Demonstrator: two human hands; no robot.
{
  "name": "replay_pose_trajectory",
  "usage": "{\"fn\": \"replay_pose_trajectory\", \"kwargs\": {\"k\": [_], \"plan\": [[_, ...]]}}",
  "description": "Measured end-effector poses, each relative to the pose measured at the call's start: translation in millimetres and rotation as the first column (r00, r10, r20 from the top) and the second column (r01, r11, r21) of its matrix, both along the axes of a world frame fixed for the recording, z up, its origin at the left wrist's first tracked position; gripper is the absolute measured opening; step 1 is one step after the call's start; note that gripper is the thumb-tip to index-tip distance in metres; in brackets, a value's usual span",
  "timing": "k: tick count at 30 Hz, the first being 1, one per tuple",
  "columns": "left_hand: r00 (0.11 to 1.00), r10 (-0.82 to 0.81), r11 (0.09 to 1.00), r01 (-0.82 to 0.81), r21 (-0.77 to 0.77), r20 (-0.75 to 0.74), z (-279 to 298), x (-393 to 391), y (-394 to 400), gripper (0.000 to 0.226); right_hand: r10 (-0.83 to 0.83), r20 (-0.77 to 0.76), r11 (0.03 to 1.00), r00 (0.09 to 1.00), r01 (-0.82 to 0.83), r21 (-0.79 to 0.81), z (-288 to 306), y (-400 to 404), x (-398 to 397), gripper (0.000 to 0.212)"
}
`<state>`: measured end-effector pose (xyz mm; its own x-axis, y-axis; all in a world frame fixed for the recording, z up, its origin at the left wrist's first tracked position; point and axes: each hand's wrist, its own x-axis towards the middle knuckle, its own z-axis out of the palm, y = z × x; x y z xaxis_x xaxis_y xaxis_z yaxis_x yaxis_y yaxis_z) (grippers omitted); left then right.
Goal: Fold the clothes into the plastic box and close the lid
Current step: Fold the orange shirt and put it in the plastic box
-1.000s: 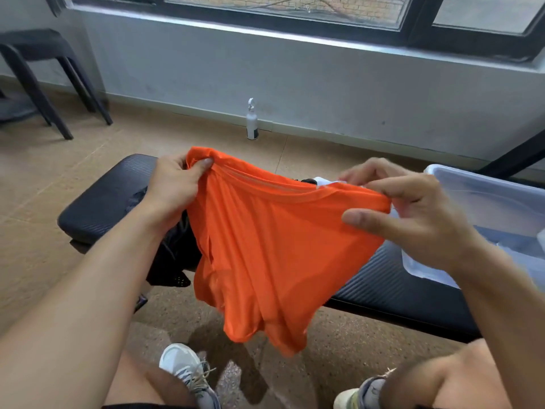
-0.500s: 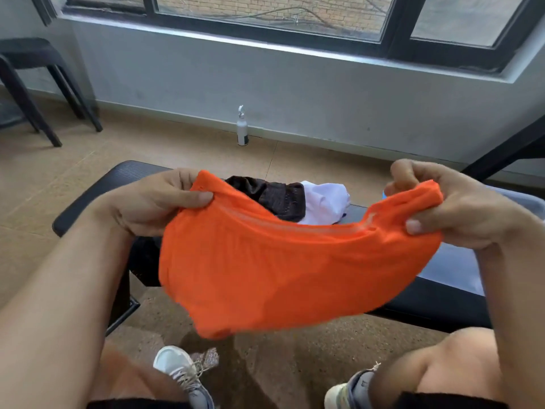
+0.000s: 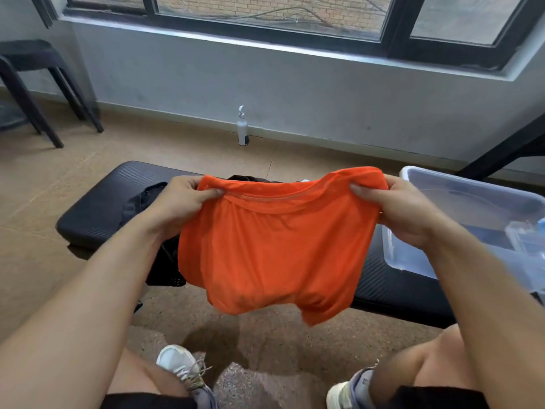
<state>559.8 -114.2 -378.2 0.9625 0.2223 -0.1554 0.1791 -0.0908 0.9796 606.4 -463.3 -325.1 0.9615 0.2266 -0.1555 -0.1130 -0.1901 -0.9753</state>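
Change: since half a second ago the orange shirt point(image 3: 271, 255) is hanging flatter, and both hands are sitting level at its collar.
Shoes: two pale sneakers point(image 3: 180, 367) are resting on the floor point(image 3: 265, 364).
Left hand point(image 3: 180, 205): fingers are pinching the shirt's left shoulder.
Right hand point(image 3: 404, 211): fingers are curling round the right shoulder.
Shirt: hanging in the air before the black counter point(image 3: 97, 208).
Dark clothes point(image 3: 159, 261): lying on the counter, possibly mesh.
Plastic box point(image 3: 477, 214): sitting open on the counter's right end.
Bottle point(image 3: 242, 128): standing by the wall.
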Motion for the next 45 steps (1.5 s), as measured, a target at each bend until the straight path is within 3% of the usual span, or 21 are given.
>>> {"fn": "replay_pose_trajectory", "kwargs": {"k": [2,5,9,16,20,26,29,31,34,36,38,39,40,42,45], "plan": [[0.998,0.061,0.998,-0.061,-0.014,-0.012,1,0,1,0.015,-0.11,0.046,0.994,0.993,0.11,-0.002,-7,5,5,0.026],[0.985,0.168,0.982,-0.17,0.081,0.027,3,1,-2,0.021,-0.254,0.222,0.952,0.941,0.284,-0.118,-16,16,9,0.017],[0.981,0.164,0.978,-0.175,0.11,0.106,16,-6,-35,0.025,-0.25,0.337,0.92,0.908,0.332,-0.21,-19,44,-4,0.013],[0.978,0.092,0.984,-0.118,0.134,0.185,24,-26,-100,0.018,-0.055,0.203,0.975,0.978,0.096,-0.199,-27,95,-46,0.023],[0.975,0.073,0.977,-0.113,0.182,0.212,21,-28,-108,0.018,0.024,0.032,1.0,0.999,-0.024,-0.002,-21,100,-60,0.014],[0.982,0.035,0.998,-0.045,0.054,0.184,17,-28,-108,0.029,0.065,-0.13,0.969,0.989,-0.032,0.244,-5,104,-69,0.036],[0.99,0.004,0.999,0.002,-0.045,0.144,22,-29,-105,0.056,0.153,-0.13,0.956,0.98,-0.113,0.271,0,101,-69,0.039],[0.989,-0.074,0.991,0.088,-0.102,0.128,25,-30,-101,0.046,0.249,-0.113,0.935,0.962,-0.208,0.287,2,98,-68,0.042],[0.984,-0.082,0.986,0.103,-0.132,0.156,30,-32,-96,0.021,0.244,-0.027,0.95,0.97,-0.233,0.209,1,89,-62,0.044],[0.979,-0.124,0.978,0.148,-0.146,0.162,33,-31,-89,0.023,0.123,0.229,0.992,0.966,-0.122,-0.018,-1,78,-49,0.036],[0.956,-0.257,0.946,0.28,-0.165,0.144,39,-32,-79,0.028,0.135,0.383,0.963,0.914,-0.03,-0.268,-1,62,-35,0.056],[0.935,-0.325,0.917,0.348,-0.197,0.141,42,-34,-74,0.031,0.222,0.338,0.933,0.914,-0.099,-0.345,2,54,-30,0.068],[0.912,-0.385,0.881,0.409,-0.236,0.145,44,-35,-70,0.035,0.315,0.23,0.912,0.921,-0.227,-0.342,4,49,-26,0.075],[0.876,-0.451,0.814,0.483,-0.322,0.173,46,-36,-64,0.034,0.5,0.042,0.845,0.865,-0.477,-0.24,2,42,-26,0.062],[0.878,-0.425,0.794,0.479,-0.373,0.223,49,-35,-58,0.027,0.524,0.123,0.851,0.843,-0.525,-0.029,5,42,-34,0.04]]}}
